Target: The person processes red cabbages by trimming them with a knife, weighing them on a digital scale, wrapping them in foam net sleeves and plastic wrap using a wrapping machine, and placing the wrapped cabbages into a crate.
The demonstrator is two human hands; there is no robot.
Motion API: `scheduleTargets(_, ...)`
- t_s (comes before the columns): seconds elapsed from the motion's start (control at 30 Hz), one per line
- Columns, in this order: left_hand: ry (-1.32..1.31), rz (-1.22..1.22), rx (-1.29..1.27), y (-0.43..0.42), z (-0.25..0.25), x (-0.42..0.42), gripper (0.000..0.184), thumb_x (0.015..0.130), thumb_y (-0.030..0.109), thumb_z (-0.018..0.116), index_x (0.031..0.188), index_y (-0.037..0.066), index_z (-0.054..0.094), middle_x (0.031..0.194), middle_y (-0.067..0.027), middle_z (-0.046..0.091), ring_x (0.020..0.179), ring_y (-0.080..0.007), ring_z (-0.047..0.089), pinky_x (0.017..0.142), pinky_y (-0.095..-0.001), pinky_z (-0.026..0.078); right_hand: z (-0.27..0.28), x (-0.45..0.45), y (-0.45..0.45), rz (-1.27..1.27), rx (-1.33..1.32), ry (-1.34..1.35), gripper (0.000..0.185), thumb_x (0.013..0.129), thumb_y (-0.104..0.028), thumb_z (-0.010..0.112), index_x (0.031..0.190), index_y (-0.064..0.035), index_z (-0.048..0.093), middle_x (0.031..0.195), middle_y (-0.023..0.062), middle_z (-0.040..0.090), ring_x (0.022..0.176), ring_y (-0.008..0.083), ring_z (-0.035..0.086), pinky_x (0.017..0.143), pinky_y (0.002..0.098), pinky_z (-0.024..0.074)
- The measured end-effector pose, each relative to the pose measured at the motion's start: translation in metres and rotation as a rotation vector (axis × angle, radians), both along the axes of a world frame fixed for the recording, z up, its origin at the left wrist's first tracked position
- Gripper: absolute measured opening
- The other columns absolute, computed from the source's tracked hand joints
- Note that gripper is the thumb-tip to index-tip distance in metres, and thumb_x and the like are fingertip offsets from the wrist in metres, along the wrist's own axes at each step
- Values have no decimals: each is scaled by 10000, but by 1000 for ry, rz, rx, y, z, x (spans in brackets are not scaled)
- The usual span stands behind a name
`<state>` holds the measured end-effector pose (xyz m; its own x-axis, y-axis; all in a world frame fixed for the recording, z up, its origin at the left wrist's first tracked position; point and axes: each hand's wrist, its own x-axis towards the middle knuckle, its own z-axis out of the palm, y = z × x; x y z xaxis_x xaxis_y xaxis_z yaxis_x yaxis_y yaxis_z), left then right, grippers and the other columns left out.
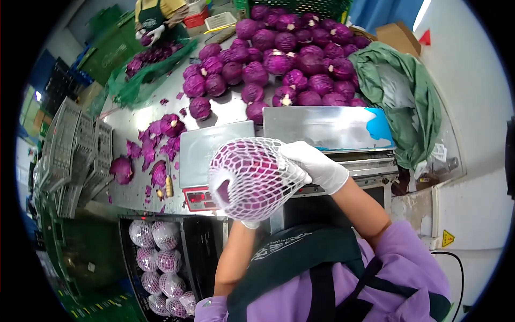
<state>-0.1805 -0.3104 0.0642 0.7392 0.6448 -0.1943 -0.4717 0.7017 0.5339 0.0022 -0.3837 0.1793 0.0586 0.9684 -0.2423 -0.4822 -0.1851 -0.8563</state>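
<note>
A red cabbage [255, 163] in a white foam net [251, 203] is held up in front of me, above the front edge of the digital scale [217, 140]. My right hand [316, 166], in a white glove, pinches the gathered end of the net on the cabbage's right side. Beneath the cabbage is my left hand [250, 224], also gloved; only a strip near its wrist shows, and its fingers are hidden behind the net. Close by to the right is a flat metal-topped sealing machine [322, 126] with a blue patch.
Loose red cabbages [279, 61] are heaped at the back. Trimmed leaves [155, 134] and a knife [168, 185] lie left of the scale. A black crate [126, 252] with netted cabbages stands lower left. A co-worker [155, 19] handles a cabbage at the far left. Green cloth [397, 96] lies right.
</note>
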Motion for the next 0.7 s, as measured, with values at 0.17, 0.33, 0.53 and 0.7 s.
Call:
scheduleTargets(0.17,-28,-95,-48,2,-20,20,357,1015,248,485,1309,47,523,1269,-108,590,1128,-217,564,969,-357,490,34,30,-40,445,23,-135,153,844,-86,703,942,30,720,689,40,645,530,61,529,491,205,410)
scheduleTargets(0.33,-74,-128,-111,-5,-32,38,397,1024,260,468,1359,46,476,1330,-105,552,1198,-222,515,1031,-363,441,33,42,-53,67,313,131,222,951,-164,617,887,41,676,1033,163,675,886,226,674,813,326,547)
scheduleTargets(0.53,19,-30,147,-26,8,55,409,1036,290,414,1359,47,475,1270,-99,578,1168,-215,532,1031,-347,437,-26,33,-72,102,94,412,286,1030,-273,485,927,-23,577,784,92,652,657,198,656,602,334,547)
scheduleTargets(0.7,-137,-98,-171,-30,12,62,493,1030,386,416,1427,93,428,1398,-99,520,1260,-272,509,1091,-412,421,-8,62,-33,-481,187,162,246,996,-233,566,915,-16,648,731,28,639,684,96,592,621,260,492)
